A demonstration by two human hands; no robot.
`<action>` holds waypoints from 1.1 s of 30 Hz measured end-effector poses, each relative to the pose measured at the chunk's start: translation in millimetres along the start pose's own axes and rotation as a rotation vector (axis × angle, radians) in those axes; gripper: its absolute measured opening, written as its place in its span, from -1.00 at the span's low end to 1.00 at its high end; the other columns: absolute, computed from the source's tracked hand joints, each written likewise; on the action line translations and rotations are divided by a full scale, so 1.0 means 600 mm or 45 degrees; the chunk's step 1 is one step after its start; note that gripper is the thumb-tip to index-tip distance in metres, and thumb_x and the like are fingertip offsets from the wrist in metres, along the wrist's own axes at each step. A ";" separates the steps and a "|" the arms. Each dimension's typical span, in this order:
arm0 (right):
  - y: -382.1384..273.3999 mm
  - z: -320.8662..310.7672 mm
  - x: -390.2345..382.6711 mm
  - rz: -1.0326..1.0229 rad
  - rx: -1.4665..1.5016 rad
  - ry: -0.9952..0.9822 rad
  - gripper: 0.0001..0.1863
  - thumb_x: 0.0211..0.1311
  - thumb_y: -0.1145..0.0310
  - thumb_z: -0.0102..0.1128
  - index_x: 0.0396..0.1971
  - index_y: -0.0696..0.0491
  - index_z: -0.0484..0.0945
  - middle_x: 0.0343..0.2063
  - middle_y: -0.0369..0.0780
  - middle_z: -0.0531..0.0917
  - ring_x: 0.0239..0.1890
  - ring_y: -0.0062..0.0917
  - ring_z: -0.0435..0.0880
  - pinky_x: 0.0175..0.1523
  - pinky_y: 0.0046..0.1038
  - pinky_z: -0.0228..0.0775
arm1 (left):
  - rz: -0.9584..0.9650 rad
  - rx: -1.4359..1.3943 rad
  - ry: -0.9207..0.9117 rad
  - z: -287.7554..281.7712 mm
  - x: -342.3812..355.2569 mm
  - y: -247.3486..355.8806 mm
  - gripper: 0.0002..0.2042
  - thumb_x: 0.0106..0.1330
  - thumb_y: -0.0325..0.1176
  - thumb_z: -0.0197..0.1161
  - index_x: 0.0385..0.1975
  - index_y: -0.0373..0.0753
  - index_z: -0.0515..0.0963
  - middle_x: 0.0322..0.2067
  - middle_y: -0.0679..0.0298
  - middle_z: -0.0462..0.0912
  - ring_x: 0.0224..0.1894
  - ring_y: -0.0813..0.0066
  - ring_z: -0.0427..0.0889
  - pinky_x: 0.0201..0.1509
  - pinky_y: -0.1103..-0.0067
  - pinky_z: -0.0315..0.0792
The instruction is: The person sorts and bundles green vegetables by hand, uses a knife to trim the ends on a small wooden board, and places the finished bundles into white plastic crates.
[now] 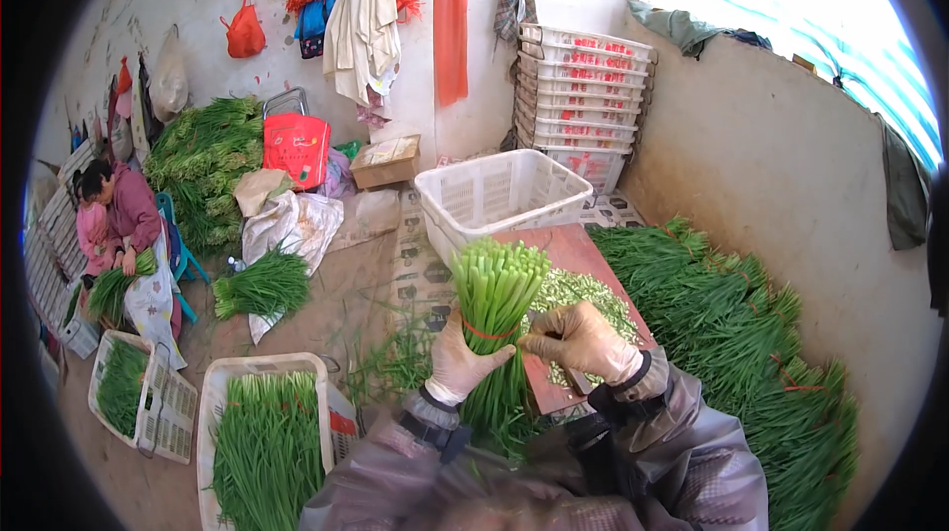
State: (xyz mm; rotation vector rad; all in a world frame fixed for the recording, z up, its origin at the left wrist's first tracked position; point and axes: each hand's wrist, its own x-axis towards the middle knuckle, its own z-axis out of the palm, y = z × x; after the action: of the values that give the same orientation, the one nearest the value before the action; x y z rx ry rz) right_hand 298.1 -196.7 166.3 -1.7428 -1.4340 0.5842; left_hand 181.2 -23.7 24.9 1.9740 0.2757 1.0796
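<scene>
An upright bunch of green stalks (499, 284) with pale cut tops stands in front of me, a red band (486, 333) round it. My gloved left hand (457, 358) is closed round the bunch's left side. My gloved right hand (578, 343) is at the band on the right, thumb and fingers pinched on it. Just behind them is a reddish-brown wooden board (534, 236) strewn with chopped pale pieces (598, 309), a dark object partly hidden by my right hand on it.
A white crate (435, 195) stands ahead, stacked crates (578, 81) behind it. Banded greens (722, 353) line the right wall. Two filled crates (321, 388) (168, 412) stand at left. Another person (133, 205) sits bundling greens at far left, beside a heap of greens (203, 150).
</scene>
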 end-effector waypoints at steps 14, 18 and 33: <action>-0.041 0.000 0.036 -0.336 0.266 0.523 -0.96 0.24 0.53 0.28 -0.35 0.16 0.66 -0.44 -0.27 0.61 -0.41 -0.63 0.55 -0.30 -0.53 0.40 | 0.351 0.282 0.170 -0.023 -0.029 -0.030 -0.16 -0.16 -0.26 0.61 0.21 -0.21 0.34 -0.13 0.07 0.62 -0.16 -0.01 0.66 -0.11 0.29 0.55; -0.038 -0.007 0.054 -0.552 -0.298 0.278 -0.80 0.08 0.51 0.33 -0.24 0.11 0.66 -0.29 -0.14 0.60 -0.20 -0.29 0.61 -0.10 -0.37 0.47 | 0.300 0.321 0.115 -0.026 -0.029 -0.018 -0.09 -0.25 -0.28 0.61 0.25 -0.19 0.32 -0.07 0.09 0.59 -0.09 0.01 0.63 -0.04 0.28 0.53; -0.064 -0.007 0.052 -0.315 -0.574 0.126 -0.81 0.07 0.38 0.35 -0.31 0.10 0.66 -0.53 -0.10 0.68 -0.45 -0.22 0.70 -0.31 -0.31 0.52 | 0.373 0.370 0.061 -0.031 -0.031 -0.012 -0.10 -0.22 -0.25 0.57 0.27 -0.17 0.31 -0.03 0.13 0.59 -0.07 0.05 0.59 -0.02 0.29 0.48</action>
State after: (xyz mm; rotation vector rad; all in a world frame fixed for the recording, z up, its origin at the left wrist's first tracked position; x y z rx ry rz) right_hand 286.5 -165.9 203.6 -1.8567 -1.7721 0.0396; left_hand 156.9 -18.4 13.5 2.3011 0.1791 1.3347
